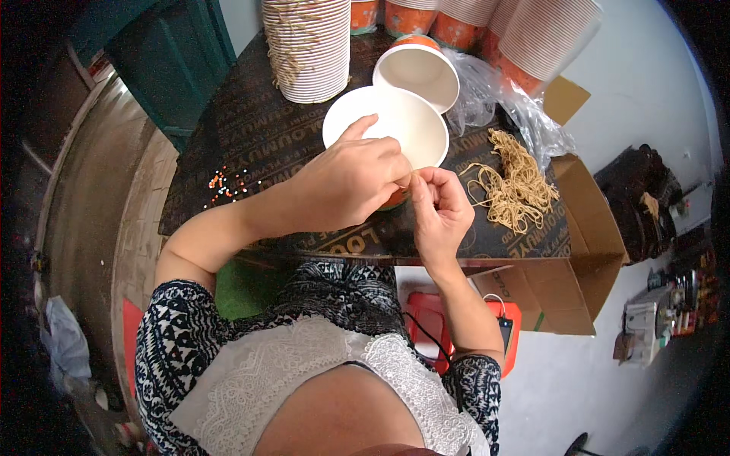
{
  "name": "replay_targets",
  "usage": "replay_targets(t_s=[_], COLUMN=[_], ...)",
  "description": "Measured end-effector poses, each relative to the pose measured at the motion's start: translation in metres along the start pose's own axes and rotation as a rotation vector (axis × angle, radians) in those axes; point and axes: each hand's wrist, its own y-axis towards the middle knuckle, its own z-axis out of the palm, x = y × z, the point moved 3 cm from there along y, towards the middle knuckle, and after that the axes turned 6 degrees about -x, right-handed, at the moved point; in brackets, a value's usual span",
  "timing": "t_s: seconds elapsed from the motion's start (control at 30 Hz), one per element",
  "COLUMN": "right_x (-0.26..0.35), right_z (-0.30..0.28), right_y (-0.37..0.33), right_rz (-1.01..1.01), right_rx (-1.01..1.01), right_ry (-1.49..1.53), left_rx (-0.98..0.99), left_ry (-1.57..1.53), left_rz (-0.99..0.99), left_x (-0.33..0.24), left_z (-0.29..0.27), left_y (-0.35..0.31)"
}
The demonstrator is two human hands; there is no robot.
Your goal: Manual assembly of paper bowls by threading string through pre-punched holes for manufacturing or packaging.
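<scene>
Small round beads (224, 186), orange, white and dark, lie scattered near the left edge of the table (228, 148). Toward the back edge, a tall stack of white bowls (310, 49) shows closely ridged rims, with rough tan fibres straggling down its side. The left hand (350, 182) reaches across the near side of a round, smooth white-lined bowl (411, 125), one finger raised, the others curled narrow; its grip is hidden. That bowl stands in the table's middle, with another bowl (418, 74) tipped on its side just behind, its outer wall orange. At the near-right rim, a thin tan strand (414, 174) lies between the fingertips of the right hand (441, 209), thumb and forefinger pinched together and close to the left fingers. Toward the right edge sit a loose, looping bundle of twine (517, 186) and crinkled clear plastic (551, 133).

The tabletop is dark, printed with gold lettering, its edge curved. A teal door (171, 68) stands at left; an open cardboard box (555, 292) adjoins the right edge, before a pale wall (646, 91).
</scene>
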Motion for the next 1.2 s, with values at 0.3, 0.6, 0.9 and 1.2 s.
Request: replay_targets(t_s=[0.3,0.6,0.9,1.2], right_x=[0.009,0.007,0.004,0.0], right_z=[-0.001,0.0,0.002,-0.002], right_y=[-0.002,-0.005,-0.006,-0.009], right_rz=[-0.218,-0.016,0.257,-0.048], right_rx=[-0.004,0.023,0.045,0.07], right_ry=[-0.192,0.015,0.312,-0.037], left_rx=[-0.052,-0.043,0.001,-0.004], left_ry=[-0.143,-0.254,-0.139,-0.249], left_rz=[-0.069,-0.142,-0.118,-0.301], left_x=[0.01,0.025,0.021,0.02], left_z=[0.006,0.014,0.011,0.014], left_y=[0.009,0.013,-0.001,0.0])
